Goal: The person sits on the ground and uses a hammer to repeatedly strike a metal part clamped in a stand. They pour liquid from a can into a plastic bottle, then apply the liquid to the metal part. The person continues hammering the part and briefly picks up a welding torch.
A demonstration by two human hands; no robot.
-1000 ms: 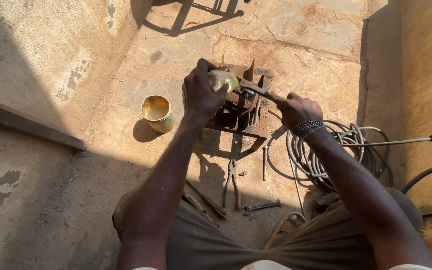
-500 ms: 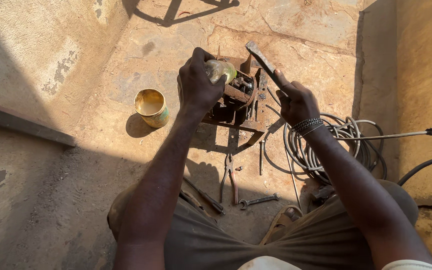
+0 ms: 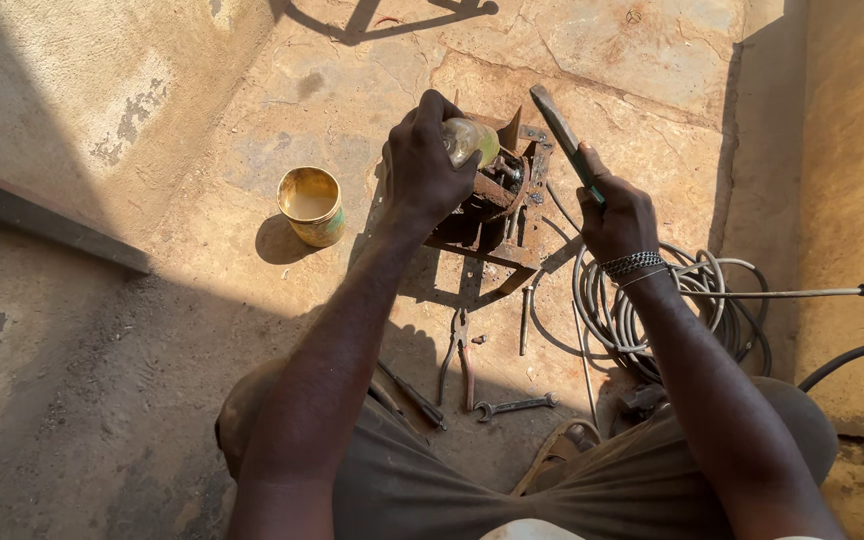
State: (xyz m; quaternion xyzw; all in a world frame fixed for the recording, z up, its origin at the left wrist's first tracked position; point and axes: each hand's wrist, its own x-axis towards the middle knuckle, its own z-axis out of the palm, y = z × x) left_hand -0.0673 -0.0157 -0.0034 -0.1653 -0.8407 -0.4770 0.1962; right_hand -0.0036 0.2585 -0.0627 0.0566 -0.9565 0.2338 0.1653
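On the stone floor, the left hand [image 3: 422,165] grips a small bottle [image 3: 470,140] tipped over the rusty metal block [image 3: 497,215]; the right hand [image 3: 617,215] clenches a flat bar [image 3: 564,135] raised beside it. A loose grip could probably spill the bottle's liquid, or the bar could slip onto the coiled cable [image 3: 652,310].

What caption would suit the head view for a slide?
Left hand tilts a small bottle over a rusty metal assembly while right hand holds a flat tool.

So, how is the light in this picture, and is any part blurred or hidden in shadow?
Head view: hard sunlight from one side, sharp overall; the left hand on the glass bottle and the right hand are brightly lit; the tin can casts a short dark shadow; the pliers lie in deep shade.
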